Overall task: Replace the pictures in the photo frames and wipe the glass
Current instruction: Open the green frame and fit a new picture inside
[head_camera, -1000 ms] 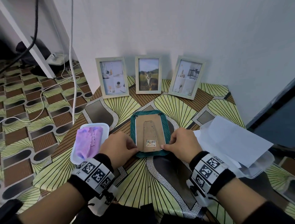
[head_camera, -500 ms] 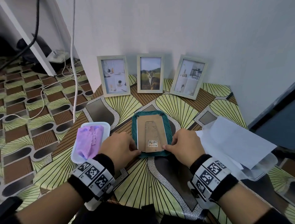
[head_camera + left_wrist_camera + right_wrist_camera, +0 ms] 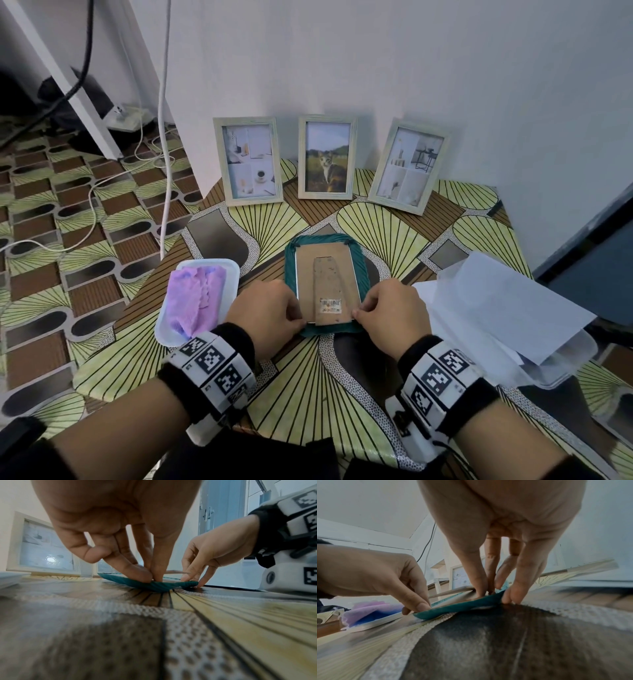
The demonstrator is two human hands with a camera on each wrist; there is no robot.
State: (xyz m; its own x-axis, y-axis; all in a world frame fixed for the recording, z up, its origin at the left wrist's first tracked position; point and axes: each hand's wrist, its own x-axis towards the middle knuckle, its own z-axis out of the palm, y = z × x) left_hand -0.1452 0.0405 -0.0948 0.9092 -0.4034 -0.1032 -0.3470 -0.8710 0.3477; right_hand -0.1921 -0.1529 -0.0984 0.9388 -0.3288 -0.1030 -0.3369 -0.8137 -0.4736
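**Inspector:** Little has moved since a second ago: both your hands sit at the same near corners of the face-down teal frame (image 3: 327, 240), and the frame lies where it lay.

**Operator:** How are the fingers set?

**Inspector:** Your left hand (image 3: 265, 310) pinches the near-left corner, thumb and fingertips (image 3: 137, 573) curled onto the teal edge. Your right hand (image 3: 390, 311) pinches the near-right corner the same way, fingers (image 3: 479, 582) on the cardboard backing (image 3: 329, 270), whose near edge stands slightly raised from the frame.

**Operator:** And the surface?

**Inspector:** You work on a tabletop (image 3: 308, 377) with a green fan-patterned covering. Just left of the frame lies a white tray (image 3: 229, 274) holding a purple cloth (image 3: 195, 301); to the right, a clear tray (image 3: 561, 370) with white sheets (image 3: 507, 301) reaches the table's right edge.

**Operator:** Farther back?

**Inspector:** Bare covering runs between the teal frame and three pale frames (image 3: 325, 157) leaning upright on the white wall (image 3: 411, 68). Left of the table, the floor carries white cables (image 3: 164, 137).
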